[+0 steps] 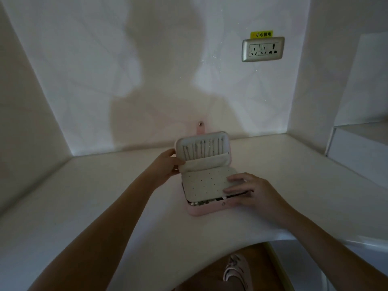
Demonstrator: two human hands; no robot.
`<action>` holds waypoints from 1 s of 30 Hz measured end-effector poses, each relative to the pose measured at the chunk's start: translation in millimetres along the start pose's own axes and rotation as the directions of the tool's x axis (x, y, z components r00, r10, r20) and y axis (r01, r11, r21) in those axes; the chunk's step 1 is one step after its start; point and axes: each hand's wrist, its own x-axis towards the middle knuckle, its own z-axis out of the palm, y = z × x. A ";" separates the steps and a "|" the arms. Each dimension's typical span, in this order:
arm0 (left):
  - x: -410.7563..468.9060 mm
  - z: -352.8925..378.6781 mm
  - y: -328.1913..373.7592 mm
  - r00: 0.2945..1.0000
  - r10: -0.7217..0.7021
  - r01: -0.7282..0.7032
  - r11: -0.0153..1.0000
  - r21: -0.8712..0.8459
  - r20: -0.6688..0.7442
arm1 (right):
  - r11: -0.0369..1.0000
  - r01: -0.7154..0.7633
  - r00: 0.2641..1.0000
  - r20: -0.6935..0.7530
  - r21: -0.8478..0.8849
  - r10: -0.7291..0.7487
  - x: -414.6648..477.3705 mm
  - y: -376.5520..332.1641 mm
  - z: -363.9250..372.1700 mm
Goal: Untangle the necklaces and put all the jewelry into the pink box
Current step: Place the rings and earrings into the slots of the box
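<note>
Pink jewelry box (206, 210) sits open on the white counter (84, 196), a little below the middle of the view toward 6 o'clock. Its lid (177, 143) stands upright at the box's 12 o'clock side, and a pink snap strap (201, 127) rises above the lid against the wall. Several thin necklaces (202, 149) hang side by side in straight lines on the lid's pale lining, their lower ends tucked into a fabric pocket (204, 163). A pale perforated panel (203, 182) lies folded down over the base. Small shiny jewelry (199, 203) shows in the gap beneath the panel's 6 o'clock edge. The left hand (165, 164) comes in from 8 o'clock and grips the lid's 9 o'clock edge, thumb on the lining and fingers behind. The right hand (252, 190) comes in from 4 o'clock and rests on the panel's 3 o'clock side with fingers nearly straight, holding nothing. A silver wall socket (263, 49) with a yellow label (262, 34) above it is at 1 o'clock. Below the counter's curved edge, at 6 o'clock, a foot in a pale sandal (236, 269) stands on a brown floor.
</note>
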 end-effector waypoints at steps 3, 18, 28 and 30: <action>-15.4 -6.6 9.1 0.983 0.119 -0.143 0.974 0.174 0.138 | 1.000 -0.009 0.990 -0.139 -0.001 0.009 4.6 0.1 4.1; -57.8 0.9 8.9 0.919 -0.023 -0.332 0.498 0.801 0.395 | 0.994 0.054 0.975 -0.222 0.097 -0.031 0.1 7.3 6.0; -65.0 49.5 13.4 0.950 -0.059 -0.275 0.296 0.915 0.305 | 0.981 0.055 0.995 -0.068 -0.187 -0.068 3.7 4.0 4.6; -58.5 59.7 10.4 0.959 -0.059 -0.261 0.207 0.943 0.279 | 0.981 0.047 0.996 -0.060 -0.186 -0.059 3.3 2.8 4.7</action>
